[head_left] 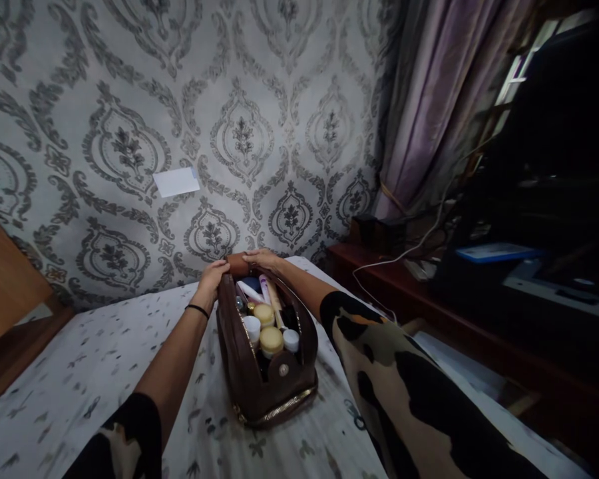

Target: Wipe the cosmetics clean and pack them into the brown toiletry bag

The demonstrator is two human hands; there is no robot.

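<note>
A dark brown cosmetic bag [234,366] sits unzipped on the patterned sheet, its mouth spread wide. My left hand [211,282] grips the far left corner, where a tan leather piece [237,265] lies across the far end. My right hand [263,260] holds the other end of that piece, its fingers partly hidden. Inside the bag are a yellow-lidded jar [271,341], another yellow-lidded jar [264,315], white-capped containers [291,340], a makeup brush [277,308] and pale tubes [250,291]. A snap button shows on the near flap [283,370].
The bed sheet [130,352] runs up to a wallpapered wall with a white card [176,181] on it. A wooden board [10,279] stands at left. On the right are a dark red table [404,279], a white cable [379,265] and a purple curtain [424,113].
</note>
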